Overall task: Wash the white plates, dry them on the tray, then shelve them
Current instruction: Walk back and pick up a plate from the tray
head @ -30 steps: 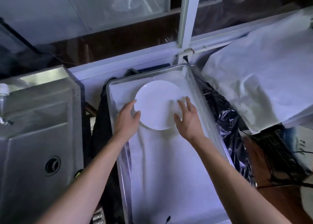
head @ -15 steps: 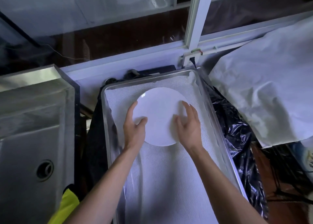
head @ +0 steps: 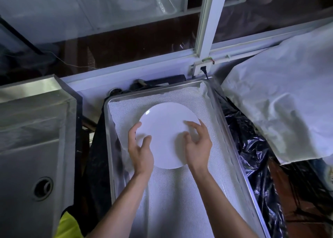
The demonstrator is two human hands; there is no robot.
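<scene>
A round white plate (head: 167, 126) lies flat in the far half of a metal tray (head: 153, 92) lined with white mesh cloth. My left hand (head: 141, 151) hovers over the plate's near left edge, thumb and fingers spread and curled, casting shadows on the plate. My right hand (head: 198, 145) is over the near right part, fingers bent like a claw and apart, with a shadow beneath them. Neither hand closes on the plate. The plate's near left and near right rims are hidden by my hands.
A steel sink (head: 32, 147) with a round drain (head: 43, 188) stands to the left of the tray. Black plastic sheeting (head: 252, 147) lies along the tray's right side, under a crumpled white sheet (head: 279, 102). A white window post (head: 207, 21) rises behind the tray.
Both hands held the plate's sides and lay flat on it earlier. Now the fingers are lifted and curled above it. The plate rests in the same part of the tray.
</scene>
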